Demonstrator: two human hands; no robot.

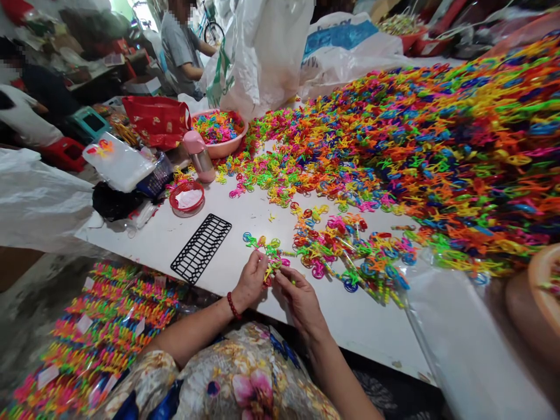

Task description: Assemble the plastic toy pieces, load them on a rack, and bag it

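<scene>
Both my hands meet over the front edge of the white table (245, 204). My left hand (251, 280), with a dark red bead bracelet (234, 305) on the wrist, is closed on small bright plastic pieces (272, 251) in green, yellow and red. My right hand (300, 294) pinches at the same pieces from the other side. Their exact shape is partly hidden by my fingers. Just right of my hands lies a loose cluster of similar coloured plastic pieces (336, 245), some with clear tubes holding yellow-green bits. A black plastic lattice rack (202, 248) lies flat to the left.
A large heap of coloured plastic pieces (415, 134) covers the right and back. At the left stand a small red basket (187, 198), a pink-topped flask (199, 156) and a full basin (230, 146). Packed bags (109, 326) lie below left. Another person (179, 52) works behind.
</scene>
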